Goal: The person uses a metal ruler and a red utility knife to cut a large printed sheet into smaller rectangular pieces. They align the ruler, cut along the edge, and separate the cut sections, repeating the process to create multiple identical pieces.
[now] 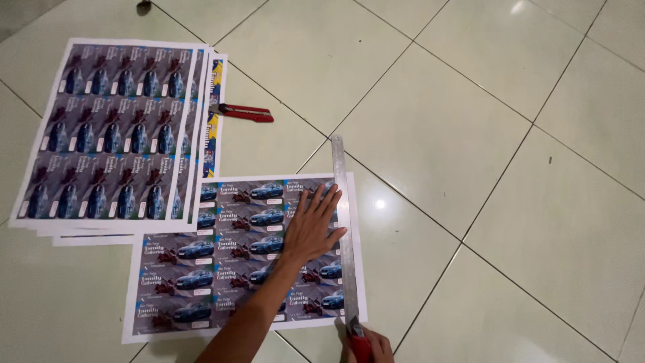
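- Your left hand (pixel 310 228) lies flat, fingers spread, pinning the sheet (pixel 242 252) beside the ruler (pixel 344 228) so neither slips.
- Your right hand (pixel 368 346), near edge, grips the red cutter (pixel 358 339) against the ruler's edge.

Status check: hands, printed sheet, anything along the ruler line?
Left hand flat on printed card sheet, beside steel ruler. Right hand grips red cutter at ruler's near end. Cut line unobstructed; second red cutter lies apart.

Floor tiles (pixel 470 101) are showing glazed, glossy ceramic, reflecting lamp glare. Ruler (pixel 342 222) is reading as smooth, bare metal. Sheet (pixel 222 262) and stack (pixel 107 134) are looking like smooth printed paper. Spare cutter (pixel 245 113) is appearing as red plastic.
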